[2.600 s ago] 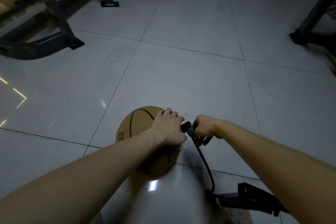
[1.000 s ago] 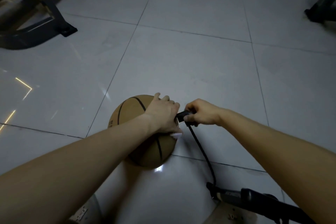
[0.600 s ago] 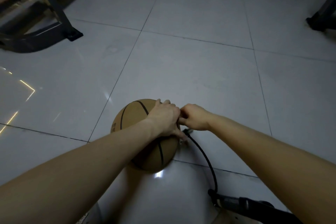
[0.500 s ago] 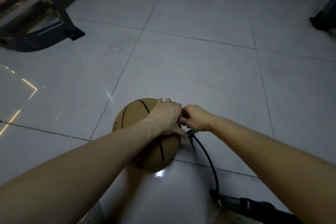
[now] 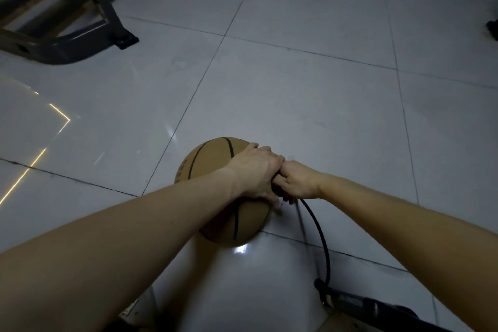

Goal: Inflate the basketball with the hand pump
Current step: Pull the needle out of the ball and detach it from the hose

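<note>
Left hand (image 5: 256,172): laid over the top of the basketball (image 5: 213,162), fingers curved round it.
Basketball: set on the tiled floor (image 5: 296,94), near centre.
Right hand (image 5: 296,182): closed round the hose (image 5: 322,237) end, held against the ball's right side.
Pump (image 5: 358,302): laid on the floor, lower right, joined by the hose.

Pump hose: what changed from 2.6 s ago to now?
The right hand, gripping the hose at its nozzle end, carried it left to the basketball. It now touches the left hand, and the nozzle is hidden between them. Unchanged: the left hand holds the basketball on the floor, and the pump lies at lower right.
</note>
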